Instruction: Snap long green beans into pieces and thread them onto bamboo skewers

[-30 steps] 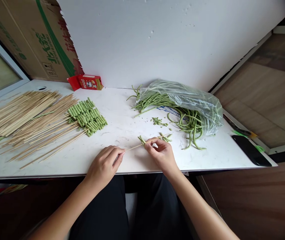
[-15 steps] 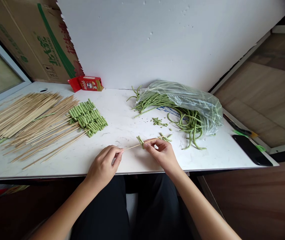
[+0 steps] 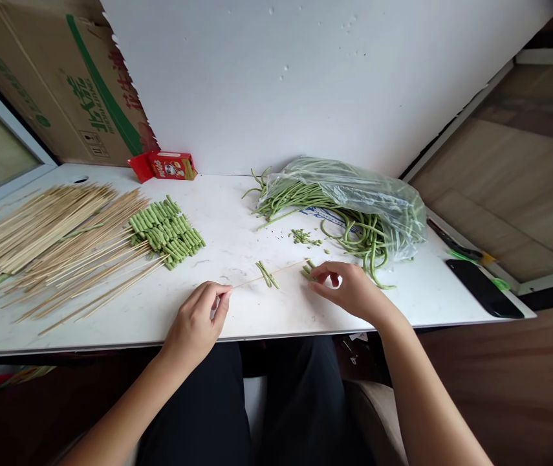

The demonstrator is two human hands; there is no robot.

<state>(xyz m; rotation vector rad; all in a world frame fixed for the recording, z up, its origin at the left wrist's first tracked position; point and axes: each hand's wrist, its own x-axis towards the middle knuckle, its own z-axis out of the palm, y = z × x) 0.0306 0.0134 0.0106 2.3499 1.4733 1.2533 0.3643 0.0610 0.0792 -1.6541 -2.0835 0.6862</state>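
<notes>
One skewer (image 3: 290,266), end in left grip (image 3: 197,316)

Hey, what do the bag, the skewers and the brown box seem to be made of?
Bag: thin plastic, glossy, see-through and wrinkled. Skewers: probably bamboo or another wood, matte, pale straw-coloured and slender. Brown box: likely cardboard, dull, with printed lettering.

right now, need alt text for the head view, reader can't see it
Bare left hand holds a thin wooden skewer bearing short green bean pieces; right hand is at loose green pieces on a white tabletop. Long green beans partly in a clear plastic bag lie right, rows of skewered green pieces left.
</notes>
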